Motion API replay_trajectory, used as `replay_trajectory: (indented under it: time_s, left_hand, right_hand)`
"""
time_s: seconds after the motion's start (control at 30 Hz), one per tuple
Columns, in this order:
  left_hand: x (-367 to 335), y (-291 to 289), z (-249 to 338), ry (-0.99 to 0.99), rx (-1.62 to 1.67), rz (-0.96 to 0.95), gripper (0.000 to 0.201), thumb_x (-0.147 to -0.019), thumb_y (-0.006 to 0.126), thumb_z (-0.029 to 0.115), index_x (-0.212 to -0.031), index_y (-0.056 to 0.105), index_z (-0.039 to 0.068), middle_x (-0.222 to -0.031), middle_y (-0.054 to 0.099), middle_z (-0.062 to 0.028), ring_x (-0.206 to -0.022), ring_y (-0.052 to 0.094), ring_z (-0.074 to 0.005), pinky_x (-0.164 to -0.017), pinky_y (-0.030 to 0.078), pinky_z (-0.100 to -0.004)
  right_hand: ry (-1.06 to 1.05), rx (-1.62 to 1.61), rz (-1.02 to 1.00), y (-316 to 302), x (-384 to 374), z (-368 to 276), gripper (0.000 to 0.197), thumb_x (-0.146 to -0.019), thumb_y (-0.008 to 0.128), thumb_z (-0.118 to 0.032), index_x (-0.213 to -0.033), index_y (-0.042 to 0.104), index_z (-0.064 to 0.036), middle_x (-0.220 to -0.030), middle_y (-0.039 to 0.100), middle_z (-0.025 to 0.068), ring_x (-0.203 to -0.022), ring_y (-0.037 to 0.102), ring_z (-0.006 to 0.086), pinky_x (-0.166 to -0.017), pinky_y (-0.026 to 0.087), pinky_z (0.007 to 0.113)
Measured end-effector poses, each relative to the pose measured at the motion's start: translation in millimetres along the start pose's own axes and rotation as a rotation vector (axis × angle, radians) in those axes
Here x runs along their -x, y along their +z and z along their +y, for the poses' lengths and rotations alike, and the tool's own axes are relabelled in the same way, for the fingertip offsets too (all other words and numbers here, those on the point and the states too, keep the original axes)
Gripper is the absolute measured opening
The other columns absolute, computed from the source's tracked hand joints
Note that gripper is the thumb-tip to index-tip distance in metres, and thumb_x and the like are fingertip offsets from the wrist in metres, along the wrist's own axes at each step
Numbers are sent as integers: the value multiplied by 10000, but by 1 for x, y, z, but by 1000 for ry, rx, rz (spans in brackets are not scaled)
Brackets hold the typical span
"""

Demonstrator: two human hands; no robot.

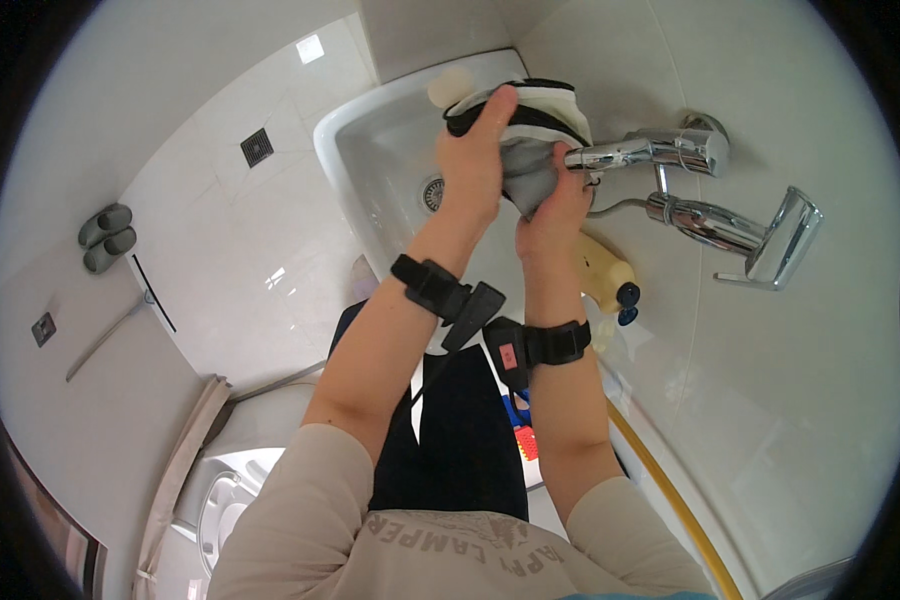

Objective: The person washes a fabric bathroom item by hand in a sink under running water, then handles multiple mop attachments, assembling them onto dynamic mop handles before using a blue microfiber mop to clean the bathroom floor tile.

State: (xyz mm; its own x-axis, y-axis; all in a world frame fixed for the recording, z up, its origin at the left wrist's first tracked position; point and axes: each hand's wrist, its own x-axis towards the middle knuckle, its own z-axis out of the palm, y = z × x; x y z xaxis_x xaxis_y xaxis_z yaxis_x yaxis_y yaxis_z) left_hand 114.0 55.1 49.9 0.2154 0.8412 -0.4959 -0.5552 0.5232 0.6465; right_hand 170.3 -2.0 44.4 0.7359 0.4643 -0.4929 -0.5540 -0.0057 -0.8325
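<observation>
Over the white basin (342, 150), both my hands grip a soft white and grey fabric item with black bands (535, 175); its exact kind is hard to make out. My left hand (470, 170) is closed on its left side, thumb stretched along the top. My right hand (558, 215) holds its lower right side, right by the spout of the chrome faucet (610, 155). Whether water is running cannot be seen. A blurred cream-coloured round patch (453, 88) shows beside the item's far left end. The basin's drain (433, 194) lies left of my left hand.
A yellow bottle with a dark cap (605, 272) stands right of my right forearm. A chrome hand shower (715, 225) hangs on the right wall. Grey slippers (107, 238), a floor drain (256, 148), a squeegee (110, 335) and a toilet (225, 505) are at the left.
</observation>
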Motion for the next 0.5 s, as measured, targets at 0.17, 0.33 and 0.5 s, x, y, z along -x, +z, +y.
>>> replay_trajectory:
  time_s: [0.17,0.33,0.5]
  left_hand:
    - [-1,11,-10,141,-59,121,239,-805,665,224,-883,628,1,-822,621,-33,-738,550,-131,-685,443,-273]
    - [1,16,-9,-85,28,233,228,-770,648,209,-827,608,-8,-780,597,-56,-687,527,-152,-637,436,-303]
    - [-2,13,-8,-198,-11,219,238,-749,621,215,-813,596,-13,-780,575,-68,-682,501,-172,-618,415,-326]
  right_hand:
    - [-170,76,2,2,2,0,286,-837,588,-165,-1062,505,-9,-1021,535,75,-930,495,165,-840,391,280]
    - [-114,124,103,1,-1,-10,284,-872,531,-198,-1065,509,10,-1035,545,87,-939,502,166,-817,404,286]
    - [29,42,31,-14,-24,-8,305,-855,528,-229,-1055,531,2,-1034,550,104,-931,510,206,-812,411,321]
